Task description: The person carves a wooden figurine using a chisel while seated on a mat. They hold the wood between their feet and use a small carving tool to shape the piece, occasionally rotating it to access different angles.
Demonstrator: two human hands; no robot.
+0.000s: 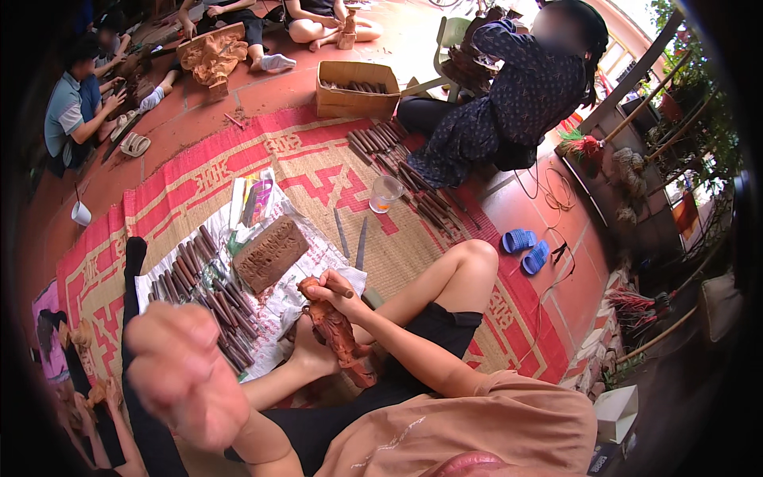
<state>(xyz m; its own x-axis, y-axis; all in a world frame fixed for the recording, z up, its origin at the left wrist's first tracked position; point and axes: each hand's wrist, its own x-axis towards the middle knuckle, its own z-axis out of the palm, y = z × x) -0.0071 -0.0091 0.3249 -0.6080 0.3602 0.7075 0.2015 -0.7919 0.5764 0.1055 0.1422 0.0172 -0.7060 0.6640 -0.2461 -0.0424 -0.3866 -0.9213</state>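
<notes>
You've got a red-and-tan mat whose left edge meets the tiled floor. Coming right, room is tight: dark tool handles crowd the white sheet beside a brown block. Bare weave opens past two flat blades, up to your bent leg; beyond the right border, blue sandals. Containers now: far left, a white cup with a thin stick rising from it; far middle, a box of brown rods; just right and nearer, a clear cup, something orange at its bottom. Hands: your left hand is up near, clenched and blurred; your right hand, near middle, grasps the carved figure by its upper end, a brown stick jutting rightward. Reddish-brown and deeply cut, the figure slants toward your lap.
</notes>
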